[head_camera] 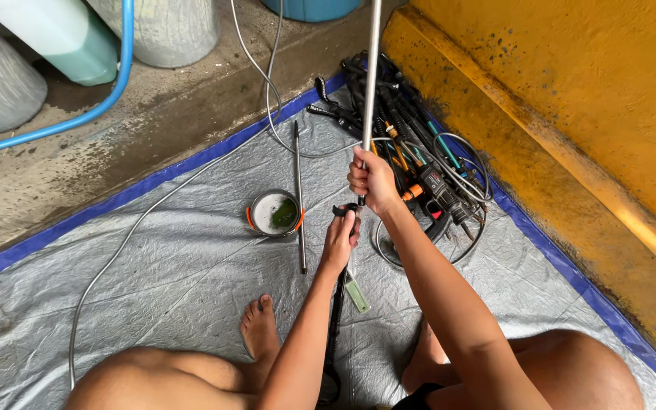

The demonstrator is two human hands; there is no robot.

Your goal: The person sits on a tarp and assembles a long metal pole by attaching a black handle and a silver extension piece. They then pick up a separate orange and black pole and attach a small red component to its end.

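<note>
A long silver metal rod (372,68) stands upright, running up out of view. My right hand (374,181) is wrapped around its lower part. My left hand (339,241) grips the black fitting (345,209) just below, where the rod meets a black handle with a hose (335,319) that runs down between my legs. A small pale green piece (357,293) lies on the tarp by the hose.
I sit on a grey tarp (191,273) with a blue border. A small bowl (273,212) of green-white liquid and a thin dark rod (299,197) lie ahead. A heap of black spray guns and hoses (419,152) lies by the yellow wall (571,114). Tanks and a blue hose (85,114) stand at the back left.
</note>
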